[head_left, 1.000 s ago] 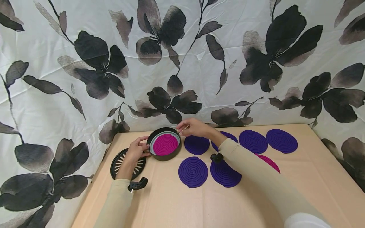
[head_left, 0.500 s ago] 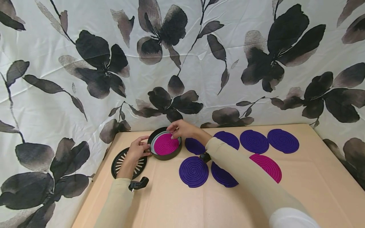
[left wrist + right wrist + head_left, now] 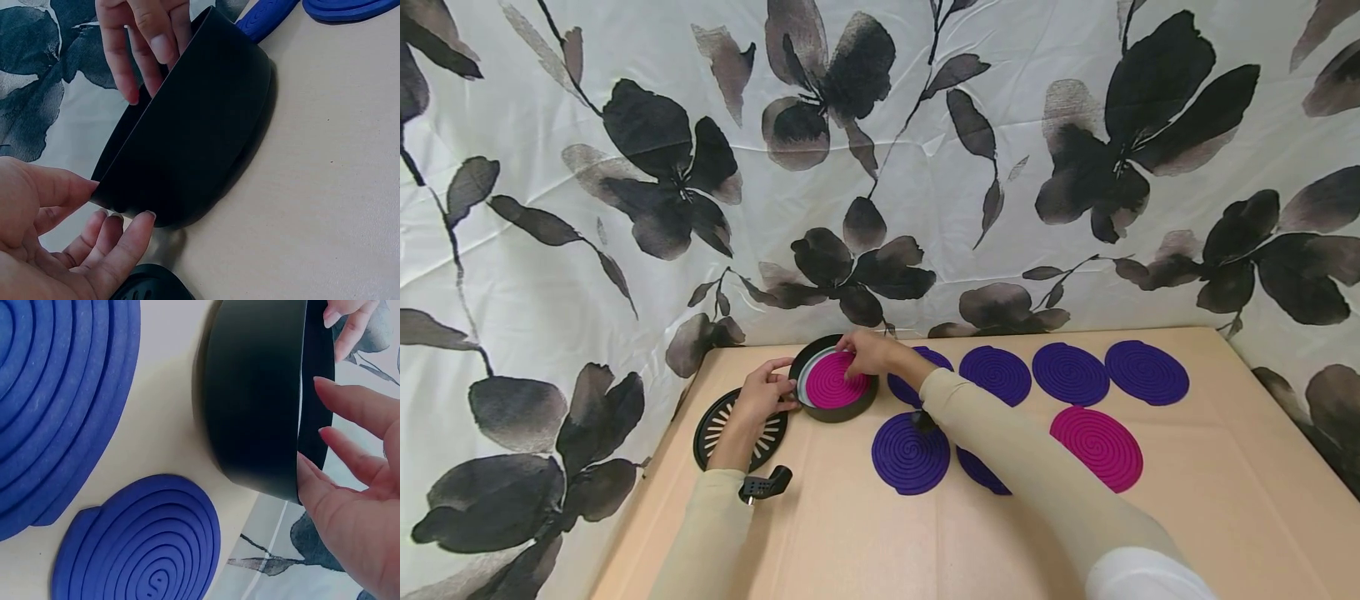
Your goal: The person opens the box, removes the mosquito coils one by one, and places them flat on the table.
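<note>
A round black holder point(image 3: 850, 412) stands near the back left of the table. Inside it, within a pale grey ring, lies a pink spiral coaster point(image 3: 832, 383). With thumb and fingertips, my left hand point(image 3: 762, 396) grips the holder's left side at the rim and wall. From the right, my right hand point(image 3: 872, 353) reaches over the holder's edge. Its thumb lies along the rim in the right wrist view, while its fingers point(image 3: 359, 406) extend loosely over the opening. The left wrist view shows those fingertips dipping behind the holder's wall point(image 3: 200, 106), partly hidden.
A black disc with radial slots point(image 3: 703, 437) lies left, under my left forearm. Several dark blue spiral coasters point(image 3: 1070, 373) spread across the table's middle and back right. A second pink coaster point(image 3: 1101, 446) lies at the right. Floral cloth point(image 3: 962, 275) hangs behind the table.
My right hand has moved left and slightly down, from the holder's upper right edge to over its opening. The left hand and holder have stayed in place.
</note>
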### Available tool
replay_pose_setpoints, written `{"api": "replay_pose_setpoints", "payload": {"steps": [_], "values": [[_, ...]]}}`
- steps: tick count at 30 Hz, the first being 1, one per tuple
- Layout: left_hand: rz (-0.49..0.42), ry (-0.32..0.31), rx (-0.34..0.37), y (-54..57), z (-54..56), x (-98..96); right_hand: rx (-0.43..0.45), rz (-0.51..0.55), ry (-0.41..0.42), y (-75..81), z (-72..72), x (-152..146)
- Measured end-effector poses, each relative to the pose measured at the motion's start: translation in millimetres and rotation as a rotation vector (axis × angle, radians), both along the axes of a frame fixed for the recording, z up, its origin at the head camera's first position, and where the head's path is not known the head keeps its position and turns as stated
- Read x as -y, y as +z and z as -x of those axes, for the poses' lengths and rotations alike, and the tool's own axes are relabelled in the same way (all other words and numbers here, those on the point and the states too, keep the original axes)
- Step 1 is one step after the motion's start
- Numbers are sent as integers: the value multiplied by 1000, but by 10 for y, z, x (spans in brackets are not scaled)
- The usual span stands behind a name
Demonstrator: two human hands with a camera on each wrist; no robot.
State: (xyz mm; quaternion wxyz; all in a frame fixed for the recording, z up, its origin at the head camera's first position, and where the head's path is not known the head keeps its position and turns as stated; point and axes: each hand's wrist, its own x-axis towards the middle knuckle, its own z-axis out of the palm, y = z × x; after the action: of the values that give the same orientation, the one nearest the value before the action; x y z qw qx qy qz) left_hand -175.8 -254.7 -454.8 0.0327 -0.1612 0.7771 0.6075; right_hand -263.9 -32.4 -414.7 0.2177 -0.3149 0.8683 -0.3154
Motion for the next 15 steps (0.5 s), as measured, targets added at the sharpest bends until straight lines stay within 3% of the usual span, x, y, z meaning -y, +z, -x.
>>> {"api": "replay_pose_setpoints", "payload": {"steps": [8,15], "values": [[4,-14,-6,-7,14,16,-22,-30,-23,-22,16,35],[9,-25,-13,-6,26,27,-1,80,-94,-46,32,12]]}}
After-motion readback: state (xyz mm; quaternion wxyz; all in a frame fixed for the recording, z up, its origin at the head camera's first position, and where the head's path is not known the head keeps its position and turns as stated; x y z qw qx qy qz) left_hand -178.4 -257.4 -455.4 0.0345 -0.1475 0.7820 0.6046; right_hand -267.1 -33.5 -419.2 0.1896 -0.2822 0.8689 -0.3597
